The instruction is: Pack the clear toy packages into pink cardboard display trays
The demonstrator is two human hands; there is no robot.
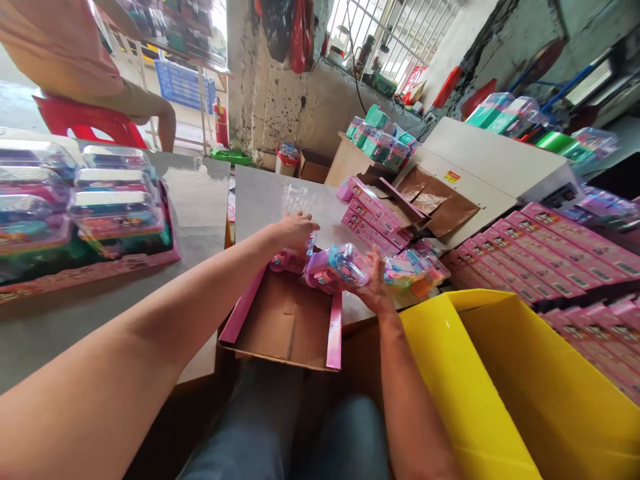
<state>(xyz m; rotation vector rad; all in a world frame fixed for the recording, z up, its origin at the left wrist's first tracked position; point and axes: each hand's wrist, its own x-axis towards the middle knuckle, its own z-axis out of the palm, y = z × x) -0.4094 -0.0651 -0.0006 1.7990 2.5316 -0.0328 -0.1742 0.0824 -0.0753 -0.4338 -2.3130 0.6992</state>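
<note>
An open pink display box (285, 313) with a bare brown cardboard inside lies tilted at the table edge, above my knees. At its far left end my left hand (296, 233) has its fingers curled over a clear-topped pink package (289, 260), mostly hidden under the hand. My right hand (374, 283) grips a purple package with a clear plastic cover (337, 267) from its right side, thumb up, over the far right corner of the box. Right beside that hand lie more colourful clear-covered packages (410, 270).
A filled tray of clear-lidded packages (117, 213) stands on the left table. Pink boxes (373, 217) lie behind my hands, and more pink boxes (545, 247) are stacked at right. A large yellow carton (440, 347) flanks my right arm. A person (75, 60) sits on a red stool (85, 120).
</note>
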